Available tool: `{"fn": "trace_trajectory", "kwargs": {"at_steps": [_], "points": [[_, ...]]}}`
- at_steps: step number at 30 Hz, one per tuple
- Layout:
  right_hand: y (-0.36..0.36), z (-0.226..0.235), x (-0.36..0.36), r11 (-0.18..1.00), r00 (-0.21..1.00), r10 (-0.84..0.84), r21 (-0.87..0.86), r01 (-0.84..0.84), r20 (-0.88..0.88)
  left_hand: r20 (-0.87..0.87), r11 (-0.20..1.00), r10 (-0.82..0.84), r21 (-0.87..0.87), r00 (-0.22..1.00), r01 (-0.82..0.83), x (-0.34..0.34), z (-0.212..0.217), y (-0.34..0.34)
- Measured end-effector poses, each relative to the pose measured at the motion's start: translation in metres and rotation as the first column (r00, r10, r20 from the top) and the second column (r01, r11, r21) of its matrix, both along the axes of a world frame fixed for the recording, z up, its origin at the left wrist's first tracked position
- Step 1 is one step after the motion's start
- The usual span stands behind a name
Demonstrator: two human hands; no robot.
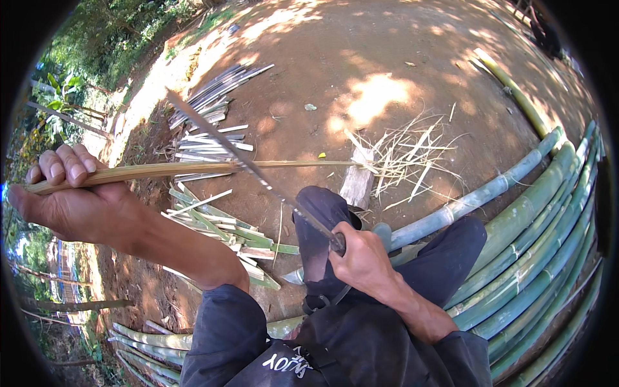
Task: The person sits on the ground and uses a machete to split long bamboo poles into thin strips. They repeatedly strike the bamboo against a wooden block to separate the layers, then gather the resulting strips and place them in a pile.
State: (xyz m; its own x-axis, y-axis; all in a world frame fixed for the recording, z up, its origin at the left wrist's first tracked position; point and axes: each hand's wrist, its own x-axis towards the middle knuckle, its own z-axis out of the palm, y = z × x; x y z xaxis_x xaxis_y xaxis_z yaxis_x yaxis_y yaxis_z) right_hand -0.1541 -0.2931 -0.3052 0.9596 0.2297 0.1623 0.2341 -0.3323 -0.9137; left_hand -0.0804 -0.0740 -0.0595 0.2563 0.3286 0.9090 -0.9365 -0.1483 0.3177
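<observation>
My left hand (71, 193), raised at the far left, is closed around the near end of a long bamboo strip (187, 169). The strip runs across to the right, its thin far end reaching a short wooden block (357, 179) on the ground. In front of my body, my right hand (367, 258) grips the dark handle of a long machete (258, 173). The blade slants up and to the left and crosses over the strip; whether the two touch I cannot tell.
Thin bamboo shavings (412, 158) lie heaped beside the block. Split bamboo slats (213, 147) and greener pieces (238, 235) are piled on the dirt at left. Long green bamboo poles (529, 232) lie along my right side, more poles (155, 345) at lower left.
</observation>
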Motion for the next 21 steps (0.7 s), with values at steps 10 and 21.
{"fn": "trace_trajectory", "kwargs": {"at_steps": [10, 21], "points": [[-0.005, -0.017, -0.001, 1.0, 0.995, 0.006, 0.008, -0.005, -0.097, -0.072, 0.986, -0.15, 0.058, 0.986, 0.154, 0.001, -0.001, 0.01], [-0.064, -0.143, 0.055, 0.879, 0.869, -0.313, -0.462, 0.113, -0.383, -0.093, 0.989, -0.136, 0.039, 0.986, 0.14, 0.017, 0.007, 0.03]]}}
